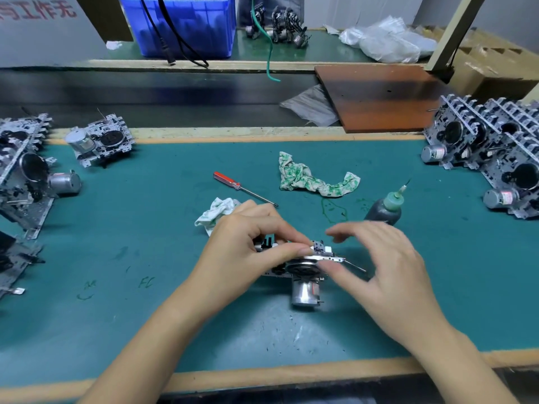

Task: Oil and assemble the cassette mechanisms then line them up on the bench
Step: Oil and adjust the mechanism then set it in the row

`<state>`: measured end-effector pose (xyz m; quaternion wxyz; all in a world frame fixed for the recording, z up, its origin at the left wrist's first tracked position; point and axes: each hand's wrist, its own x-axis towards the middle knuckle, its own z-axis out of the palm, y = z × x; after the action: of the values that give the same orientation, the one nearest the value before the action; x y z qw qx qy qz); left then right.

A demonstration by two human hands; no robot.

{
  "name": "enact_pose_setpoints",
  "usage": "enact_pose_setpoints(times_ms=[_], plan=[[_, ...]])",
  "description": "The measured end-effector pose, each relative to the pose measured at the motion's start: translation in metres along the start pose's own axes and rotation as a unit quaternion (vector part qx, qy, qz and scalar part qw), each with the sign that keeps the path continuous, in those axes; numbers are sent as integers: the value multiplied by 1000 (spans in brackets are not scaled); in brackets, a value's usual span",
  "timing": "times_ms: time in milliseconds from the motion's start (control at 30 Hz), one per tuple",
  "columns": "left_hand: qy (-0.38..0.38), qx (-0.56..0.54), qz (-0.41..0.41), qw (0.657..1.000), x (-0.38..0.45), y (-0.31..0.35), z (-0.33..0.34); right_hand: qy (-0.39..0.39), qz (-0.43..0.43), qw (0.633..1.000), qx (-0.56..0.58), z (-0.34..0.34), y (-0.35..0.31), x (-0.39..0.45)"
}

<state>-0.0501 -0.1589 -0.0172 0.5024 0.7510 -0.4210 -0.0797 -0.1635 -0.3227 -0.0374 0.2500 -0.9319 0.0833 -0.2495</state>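
On the green mat (116, 234), left hand (248, 237) grips 1 cassette mechanism (300, 266) (motor down); right hand (376, 263) fingers spread.

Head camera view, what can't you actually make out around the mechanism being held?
- Silver metal cassette mechanism: the left hand covers its left half.
- Right hand: motion-blurred, so its grip is unclear.
- Dark green oil bottle: base hidden behind the right hand.
- Stacked grey mechanisms: cut off by the right edge.

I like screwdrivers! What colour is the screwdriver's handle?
Red. The screwdriver shows clearly in the head view, lying on the green mat.
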Motion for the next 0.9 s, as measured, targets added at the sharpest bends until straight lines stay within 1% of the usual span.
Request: enact_pose_setpoints(times_ms=[67, 133, 200, 267, 400, 467, 533, 600, 667, 767, 900], plan=[[-7, 14, 6, 1000, -2, 0, -3, 28, -28, 999, 22, -4, -8, 9], [1, 26, 11, 1000, -5, -1, -7, 28, -85, 996, -12, -5, -18, 18], [13, 42, 14, 999, -8, -1, -12, -16, -134, 990, -48, -5, -26, 27], [21, 62, 24, 998, -9, -1, -15, -70, -156, 984, -55, -7, -29, 36], [28, 122, 42, 991, -13, 0, -17, -120, -189, 971, -85, -11, -27, 43], [34, 140, 43, 989, -15, -1, -18, -144, -196, 965, -99, -11, -26, 45], [34, 145, 42, 988, -16, -2, -20, -168, -185, 963, -96, -10, -24, 47], [30, 149, 39, 988, -13, -1, -20, -200, -161, 964, -70, -9, -21, 51], [26, 165, 46, 985, -10, 2, -19, -224, -157, 961, -51, -10, -18, 53], [6, 171, 89, 981, -4, 13, -18, -218, -179, 959, -38, -25, -17, 46], [-25, 128, 161, 978, 14, 44, -2, -153, -159, 975, 24, -68, -8, 24]])
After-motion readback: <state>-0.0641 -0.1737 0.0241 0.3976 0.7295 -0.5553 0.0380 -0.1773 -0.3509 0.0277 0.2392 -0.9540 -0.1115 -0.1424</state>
